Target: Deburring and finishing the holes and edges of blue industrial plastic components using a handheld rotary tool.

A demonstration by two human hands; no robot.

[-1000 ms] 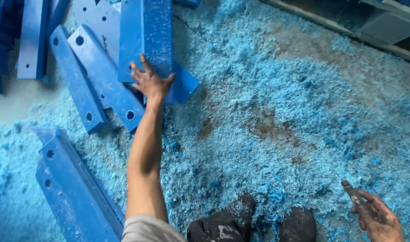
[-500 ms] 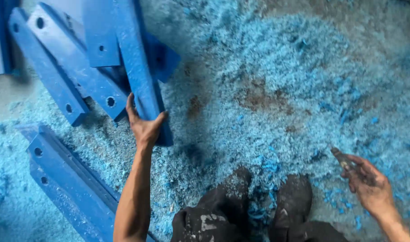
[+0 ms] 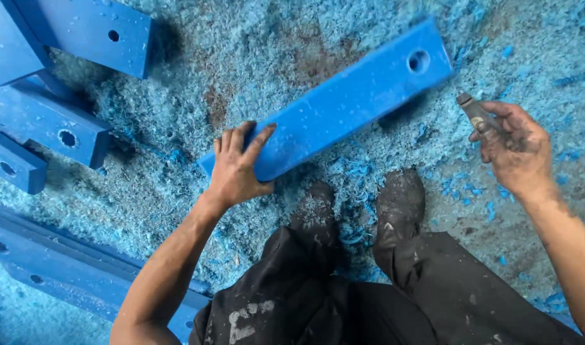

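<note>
One blue bar (image 3: 343, 102) w/ a round hole near its far end lies slanted on the shavings (image 3: 254, 57), between both hands and just ahead of two dark shoes (image 3: 356, 204). Left hand (image 3: 238, 169) grips its near end, fingers over the top. Right hand (image 3: 513, 147) is closed around a small dark tool (image 3: 475, 112), apart from the bar. Approx. five more blue bars (image 3: 49, 121) w/ holes lie left of the left hand.
</note>
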